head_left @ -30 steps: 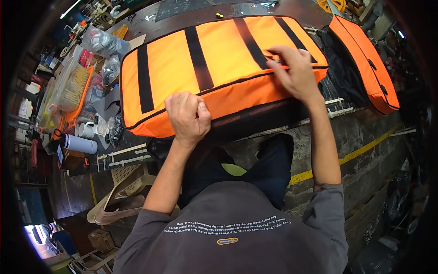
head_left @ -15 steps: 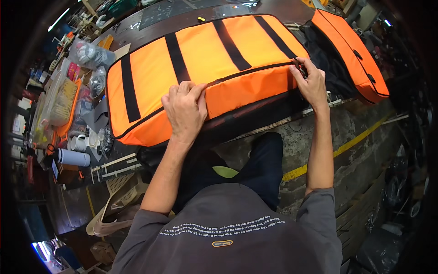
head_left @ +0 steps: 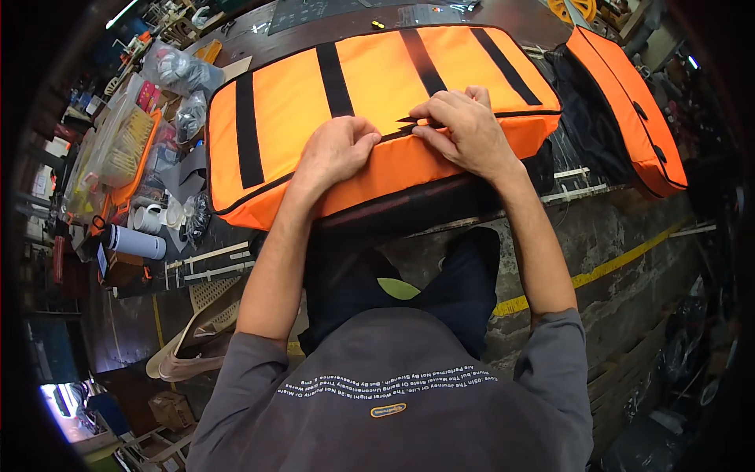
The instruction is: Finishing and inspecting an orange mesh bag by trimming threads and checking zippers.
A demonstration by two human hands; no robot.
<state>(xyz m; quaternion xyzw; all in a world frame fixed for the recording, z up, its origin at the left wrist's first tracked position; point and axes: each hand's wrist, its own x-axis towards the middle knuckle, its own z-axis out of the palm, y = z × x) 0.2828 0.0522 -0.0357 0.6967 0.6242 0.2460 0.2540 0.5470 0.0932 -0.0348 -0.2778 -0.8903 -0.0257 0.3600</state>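
Note:
A large orange bag (head_left: 377, 86) with black straps across its top and dark edging lies on the worktable in front of me. My left hand (head_left: 334, 153) is closed over its near edge, thumb and fingers pinching the dark edging. Just to the right, my right hand (head_left: 468, 134) grips what look like small black thread snips (head_left: 410, 123). Their pointed tips are at the edging, close to my left fingertips. Most of the tool is hidden in my right hand.
A second orange and black bag (head_left: 621, 102) lies at the right. Along the left stand a clear plastic box (head_left: 126, 145), plastic bags (head_left: 181, 67), white mugs (head_left: 148, 219) and a white bottle (head_left: 138, 241). A beige chair (head_left: 200, 330) is at the lower left.
My right hand has moved left along the edging, from the bag's right corner to beside my left hand, bringing the snips. The bag appears slightly farther right in view.

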